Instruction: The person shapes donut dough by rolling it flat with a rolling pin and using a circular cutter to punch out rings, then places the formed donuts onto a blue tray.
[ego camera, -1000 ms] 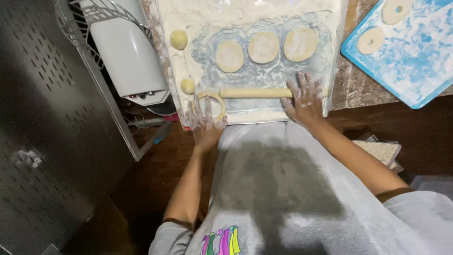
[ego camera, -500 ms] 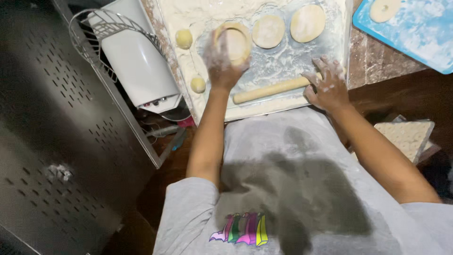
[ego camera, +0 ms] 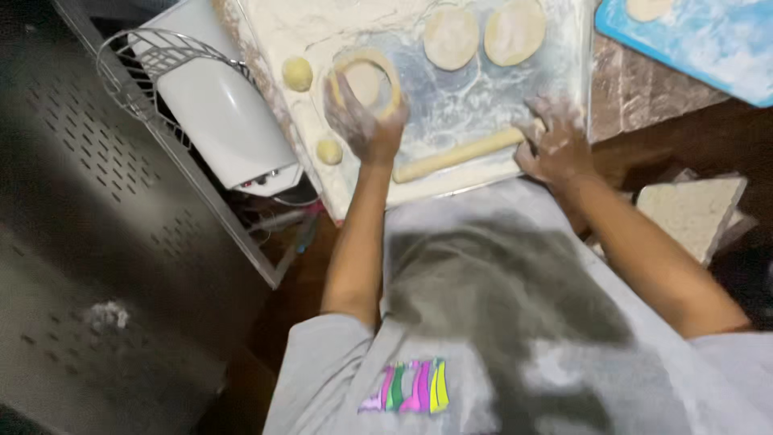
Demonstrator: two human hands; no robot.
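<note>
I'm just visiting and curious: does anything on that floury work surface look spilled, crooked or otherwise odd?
Flour is spread loosely over the work board and coats both hands. The rolling pin lies askew near the board's front edge, by the right hand. The left hand rests on a ring cutter around a dough disc. Nothing looks damaged.

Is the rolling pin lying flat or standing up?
Lying flat: the rolling pin rests lengthwise on the floured board, right hand at its end.
</note>
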